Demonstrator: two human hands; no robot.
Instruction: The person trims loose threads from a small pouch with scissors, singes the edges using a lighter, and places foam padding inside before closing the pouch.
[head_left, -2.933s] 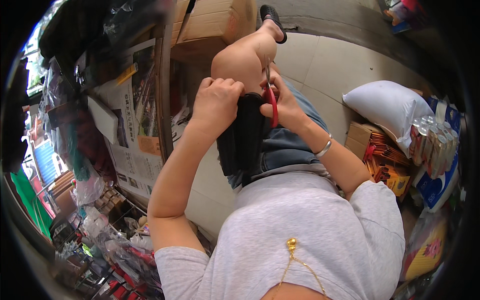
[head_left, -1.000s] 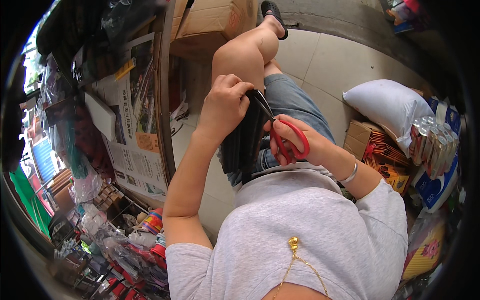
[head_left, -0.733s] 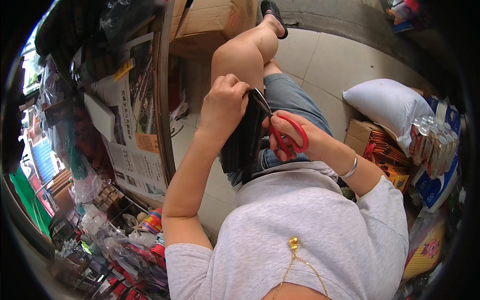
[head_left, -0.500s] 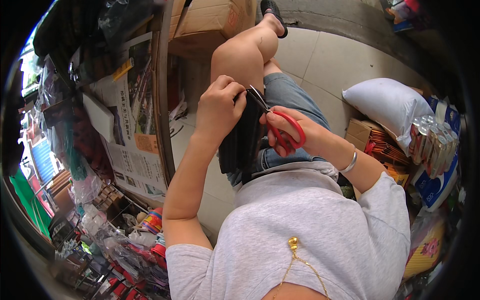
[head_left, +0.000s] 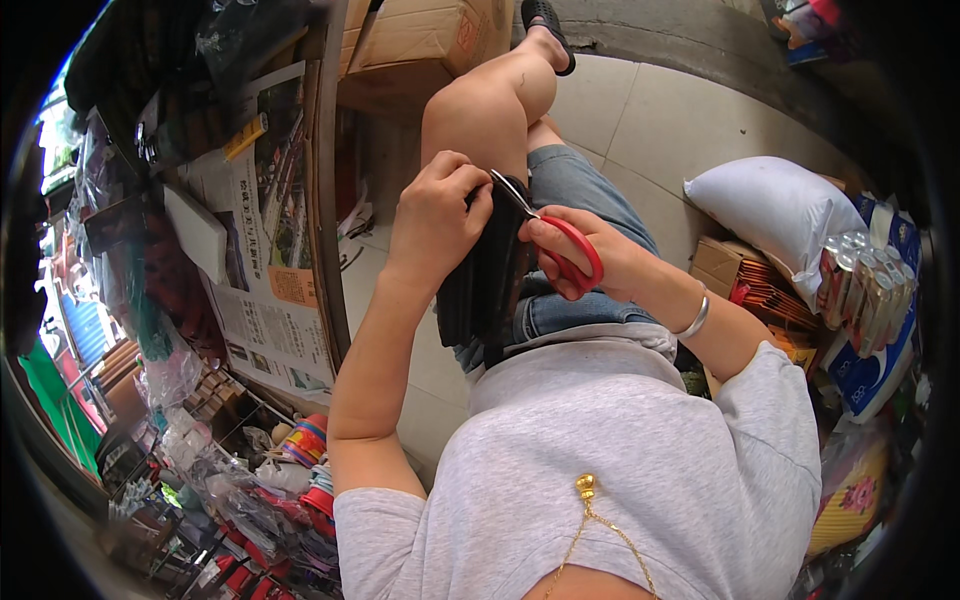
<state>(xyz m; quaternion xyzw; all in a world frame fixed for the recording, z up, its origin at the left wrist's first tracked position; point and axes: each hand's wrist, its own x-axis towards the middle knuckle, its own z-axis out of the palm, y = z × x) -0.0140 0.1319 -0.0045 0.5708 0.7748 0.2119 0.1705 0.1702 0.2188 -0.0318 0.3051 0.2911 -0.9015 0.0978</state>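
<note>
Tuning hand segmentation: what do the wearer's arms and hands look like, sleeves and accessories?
Left sleeve and right sleeve: short, heathered light grey, no print visible. Forearms uncovered. Left hand and right hand: no gloves. Smooth silver-coloured bangle on the right wrist; nothing on the left wrist.

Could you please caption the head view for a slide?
Red-handled scissors in the right hand, tips near the left hand, by a black item.

From the red scissors (head_left: 575,250), tiled floor (head_left: 660,155) lies open toward two o'clock, with the bare knee (head_left: 474,120) blocking eleven and the white sack (head_left: 775,212) three.
</note>
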